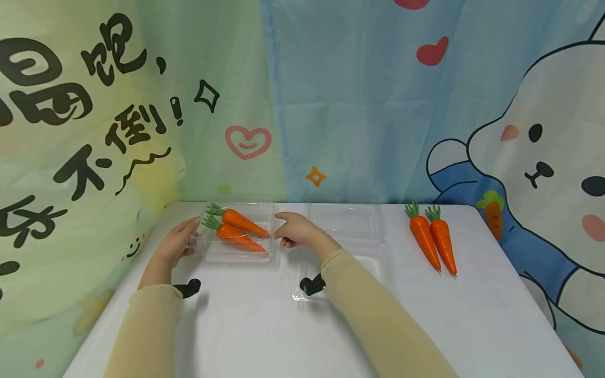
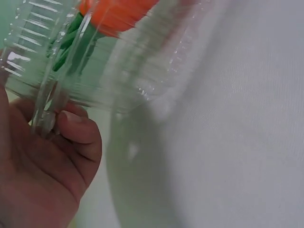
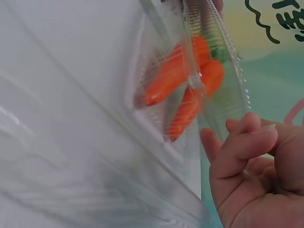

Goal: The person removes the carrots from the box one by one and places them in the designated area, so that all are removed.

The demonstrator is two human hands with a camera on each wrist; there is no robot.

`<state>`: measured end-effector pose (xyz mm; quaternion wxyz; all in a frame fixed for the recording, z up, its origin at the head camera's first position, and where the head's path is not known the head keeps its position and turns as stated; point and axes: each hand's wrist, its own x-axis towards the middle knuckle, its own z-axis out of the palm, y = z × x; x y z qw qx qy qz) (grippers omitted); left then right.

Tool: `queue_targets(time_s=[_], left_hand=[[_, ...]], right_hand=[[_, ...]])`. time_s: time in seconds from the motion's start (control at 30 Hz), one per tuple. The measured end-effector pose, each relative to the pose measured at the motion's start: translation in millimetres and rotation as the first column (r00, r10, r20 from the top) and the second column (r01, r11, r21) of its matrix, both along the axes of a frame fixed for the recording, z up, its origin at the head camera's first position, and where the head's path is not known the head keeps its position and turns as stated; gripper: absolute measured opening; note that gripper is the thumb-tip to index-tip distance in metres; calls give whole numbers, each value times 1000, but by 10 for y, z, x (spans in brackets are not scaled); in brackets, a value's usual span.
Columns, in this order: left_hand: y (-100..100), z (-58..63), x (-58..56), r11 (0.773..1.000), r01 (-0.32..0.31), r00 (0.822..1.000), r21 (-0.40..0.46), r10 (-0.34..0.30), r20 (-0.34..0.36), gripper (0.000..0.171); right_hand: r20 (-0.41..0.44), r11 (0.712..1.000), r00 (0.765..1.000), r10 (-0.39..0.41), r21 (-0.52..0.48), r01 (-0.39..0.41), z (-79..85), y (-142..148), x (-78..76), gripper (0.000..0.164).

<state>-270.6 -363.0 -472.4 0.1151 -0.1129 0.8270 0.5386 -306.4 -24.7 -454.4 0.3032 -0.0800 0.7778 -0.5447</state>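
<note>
Two orange toy carrots (image 1: 244, 222) with green tops lie inside a clear plastic clamshell box (image 1: 217, 255) at the left back of the table. The lid is down over them. My left hand (image 1: 175, 244) grips the box's left side, and in the left wrist view its thumb (image 2: 78, 127) pinches the stacked rims of lid and base. At the box's right side is my right hand (image 1: 299, 231), index finger extended toward the edge and the other fingers loosely bent. The right wrist view has these fingertips (image 3: 249, 122) close by the lid's edge, holding nothing.
A second clear box (image 1: 345, 220) lies unfolded in the middle, its base partly under my right forearm. Two more carrots (image 1: 443, 239) lie side by side on the right of the white table (image 1: 496, 315). A printed curtain (image 1: 359, 105) hangs behind.
</note>
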Motion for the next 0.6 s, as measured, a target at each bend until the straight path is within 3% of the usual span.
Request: queue_targets(time_s=[0.17,0.33,0.6], left_hand=[[1,20,-18,999,-17,999,49,19,-26,73],[28,113,-17,998,20,998,53,-17,-62,76],[426,554,141,995,103,991,-6,-103,-88,67]], right_hand=[[-43,1000,999,-19,-9,19,15,-5,25,75],[-80,1000,997,-19,3,19,119,76,57,74],[-137,1000,990,-28,-3,28,280,454,139,71]])
